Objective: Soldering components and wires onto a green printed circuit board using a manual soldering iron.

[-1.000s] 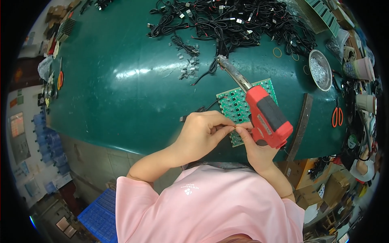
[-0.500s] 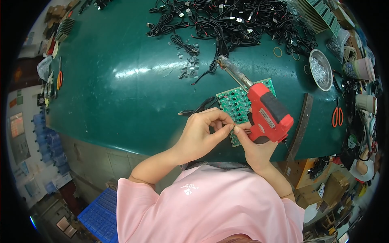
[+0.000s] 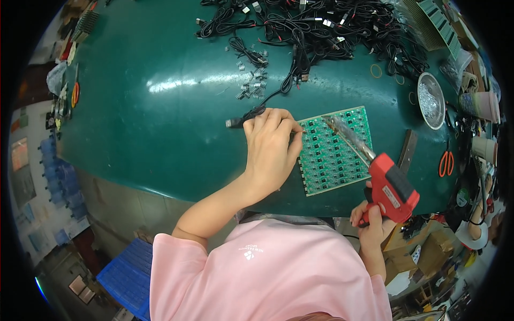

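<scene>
My left hand (image 3: 271,150) is closed on a black USB cable (image 3: 251,114). The cable's plug sticks out to the left of the knuckles. At the left edge of a green circuit board panel (image 3: 334,155), my thumb and fingertips pinch the thin wire end. Rows of small dark components cover the panel, which lies flat on the table. My right hand (image 3: 375,224) grips the handle of a red and black soldering gun (image 3: 396,187). Its metal tip points up and left over the upper part of the panel; whether it touches is unclear.
A large heap of black cables (image 3: 342,29) fills the far side, with small metal pieces (image 3: 251,85) nearer. On the right are a metal bowl (image 3: 431,101), a dark bar (image 3: 408,150) and orange-handled scissors (image 3: 446,163). More scissors (image 3: 75,93) lie at the far left.
My hands have moved apart, from meeting at the wire end. The left went up to the panel's edge with the cable; the right drew the soldering gun down and right, uncovering the panel.
</scene>
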Demonstrator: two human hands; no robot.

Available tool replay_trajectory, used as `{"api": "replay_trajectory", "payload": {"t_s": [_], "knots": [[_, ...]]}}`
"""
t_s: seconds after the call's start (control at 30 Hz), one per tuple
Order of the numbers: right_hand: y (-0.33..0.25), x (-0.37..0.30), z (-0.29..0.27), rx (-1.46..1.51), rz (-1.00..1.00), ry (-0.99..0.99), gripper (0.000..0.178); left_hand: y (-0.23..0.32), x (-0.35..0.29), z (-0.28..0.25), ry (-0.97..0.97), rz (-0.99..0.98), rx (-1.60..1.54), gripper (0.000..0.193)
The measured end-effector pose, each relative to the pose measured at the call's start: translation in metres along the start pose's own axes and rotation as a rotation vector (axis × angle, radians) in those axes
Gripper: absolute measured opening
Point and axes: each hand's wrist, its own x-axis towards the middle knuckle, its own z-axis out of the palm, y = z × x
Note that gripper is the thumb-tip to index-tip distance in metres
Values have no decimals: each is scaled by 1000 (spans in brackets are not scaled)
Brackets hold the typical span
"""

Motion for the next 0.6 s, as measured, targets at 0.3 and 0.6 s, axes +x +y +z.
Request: {"api": "replay_trajectory", "payload": {"t_s": [0.3, 0.6], "knots": [[4, -9, -5, -45, 121, -147, 45, 0, 3, 7, -17, -68, -26, 13], [4, -6, -1, -24, 157, -96, 44, -1, 7, 6, -22, -74, -36, 9]]}}
